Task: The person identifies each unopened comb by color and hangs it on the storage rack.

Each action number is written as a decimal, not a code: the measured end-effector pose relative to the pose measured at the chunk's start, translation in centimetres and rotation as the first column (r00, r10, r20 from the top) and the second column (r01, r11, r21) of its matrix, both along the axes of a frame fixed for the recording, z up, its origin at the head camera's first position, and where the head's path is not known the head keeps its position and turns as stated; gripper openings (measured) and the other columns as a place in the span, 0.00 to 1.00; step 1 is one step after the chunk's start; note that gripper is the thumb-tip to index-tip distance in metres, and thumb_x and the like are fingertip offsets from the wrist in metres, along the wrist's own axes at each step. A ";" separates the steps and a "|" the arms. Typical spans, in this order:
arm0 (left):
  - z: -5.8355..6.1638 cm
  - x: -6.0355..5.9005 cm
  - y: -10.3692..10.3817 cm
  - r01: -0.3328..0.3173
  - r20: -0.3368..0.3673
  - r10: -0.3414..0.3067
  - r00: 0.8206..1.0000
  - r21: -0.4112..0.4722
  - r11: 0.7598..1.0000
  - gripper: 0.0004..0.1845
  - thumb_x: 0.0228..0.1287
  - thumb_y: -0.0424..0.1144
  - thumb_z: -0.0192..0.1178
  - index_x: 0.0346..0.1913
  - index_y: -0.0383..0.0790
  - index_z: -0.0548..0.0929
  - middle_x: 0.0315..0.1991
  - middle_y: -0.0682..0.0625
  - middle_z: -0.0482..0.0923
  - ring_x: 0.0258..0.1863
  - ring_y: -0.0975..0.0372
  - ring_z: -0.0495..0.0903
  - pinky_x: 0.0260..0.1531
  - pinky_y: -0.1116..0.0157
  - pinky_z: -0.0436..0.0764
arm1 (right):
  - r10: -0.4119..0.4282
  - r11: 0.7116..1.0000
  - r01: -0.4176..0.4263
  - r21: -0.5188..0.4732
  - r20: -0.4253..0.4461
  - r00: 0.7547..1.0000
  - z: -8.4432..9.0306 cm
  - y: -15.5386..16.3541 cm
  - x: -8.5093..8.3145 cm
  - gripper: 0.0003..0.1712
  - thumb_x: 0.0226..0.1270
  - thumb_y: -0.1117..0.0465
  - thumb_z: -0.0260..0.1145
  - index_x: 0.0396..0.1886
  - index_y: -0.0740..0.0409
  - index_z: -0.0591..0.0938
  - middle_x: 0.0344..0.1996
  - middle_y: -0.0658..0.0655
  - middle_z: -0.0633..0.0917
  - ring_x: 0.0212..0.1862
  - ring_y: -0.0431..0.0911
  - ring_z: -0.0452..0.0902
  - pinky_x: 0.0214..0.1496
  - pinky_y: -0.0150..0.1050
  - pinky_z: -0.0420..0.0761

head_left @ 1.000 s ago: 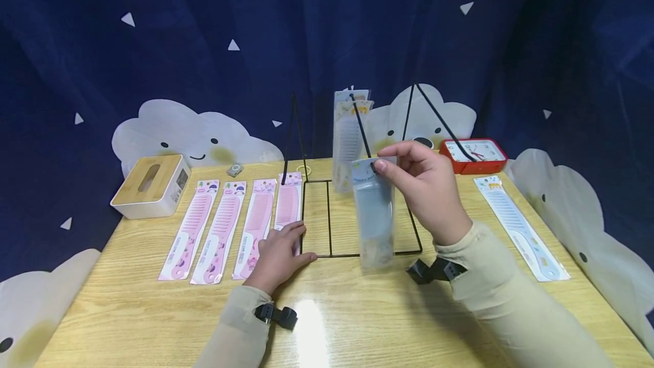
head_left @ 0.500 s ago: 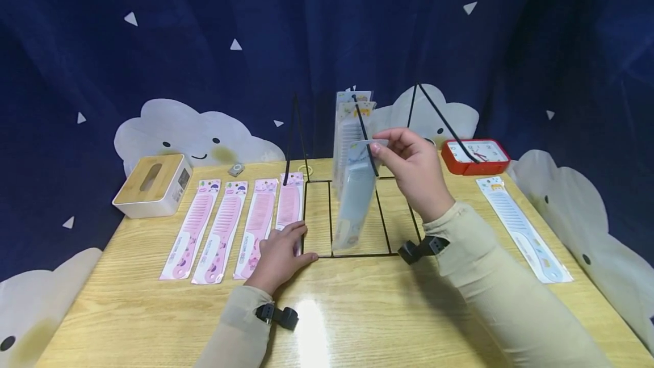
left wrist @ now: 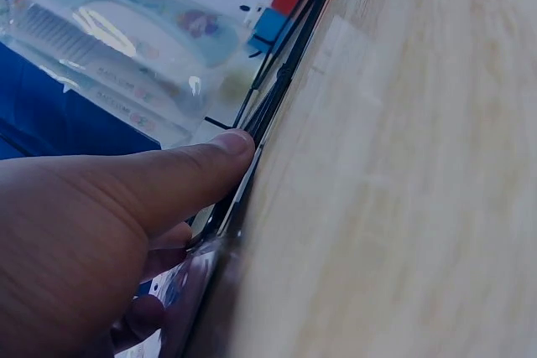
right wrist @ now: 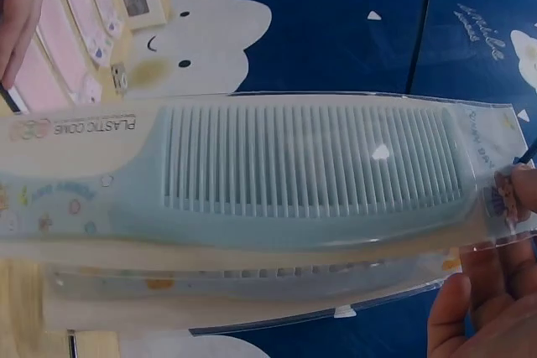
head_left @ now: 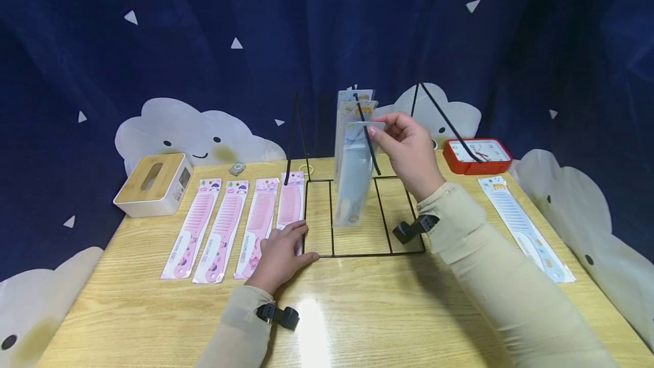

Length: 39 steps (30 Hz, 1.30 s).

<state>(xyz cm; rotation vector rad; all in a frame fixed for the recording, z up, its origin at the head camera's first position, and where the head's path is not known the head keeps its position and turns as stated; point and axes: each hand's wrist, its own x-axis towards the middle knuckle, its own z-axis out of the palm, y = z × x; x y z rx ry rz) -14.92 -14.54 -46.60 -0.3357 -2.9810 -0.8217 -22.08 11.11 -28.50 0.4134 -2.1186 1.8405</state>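
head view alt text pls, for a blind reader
A right hand pinches a packaged blue comb against a black wire rack. The left hand rests on the rack's base beside four pink combs.

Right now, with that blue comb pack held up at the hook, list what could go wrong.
1. The right hand pinches only the top edge of the blue comb pack; that small grip could let it swing or slip off the hook arm.
2. Packs already hanging crowd the hook, so the new one may snag or push them.
3. The left hand merely rests on the wire stand's base; a hard push could shift the stand.
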 end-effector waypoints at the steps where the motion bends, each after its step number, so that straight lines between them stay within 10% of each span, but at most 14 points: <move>1: 0.0 0.0 0.0 0.000 0.002 0.000 1.000 -0.001 1.000 0.38 0.56 0.56 0.73 0.67 0.42 0.78 0.71 0.52 0.70 0.54 0.51 0.72 0.44 0.49 0.65 | -0.002 1.000 0.002 0.002 -0.001 1.000 0.0 0.0 -0.2 0.14 0.69 0.60 0.70 0.48 0.64 0.83 0.35 0.53 0.82 0.37 0.44 0.73 0.39 0.33 0.75; 39: 0.0 -0.1 -0.1 0.000 -0.006 0.000 1.000 -0.007 1.000 0.38 0.56 0.57 0.72 0.67 0.41 0.78 0.71 0.53 0.70 0.54 0.50 0.72 0.44 0.49 0.66 | -0.018 1.000 0.020 -0.024 0.069 0.997 0.8 -0.7 -4.3 0.08 0.70 0.62 0.68 0.45 0.59 0.83 0.38 0.52 0.81 0.41 0.43 0.74 0.45 0.33 0.76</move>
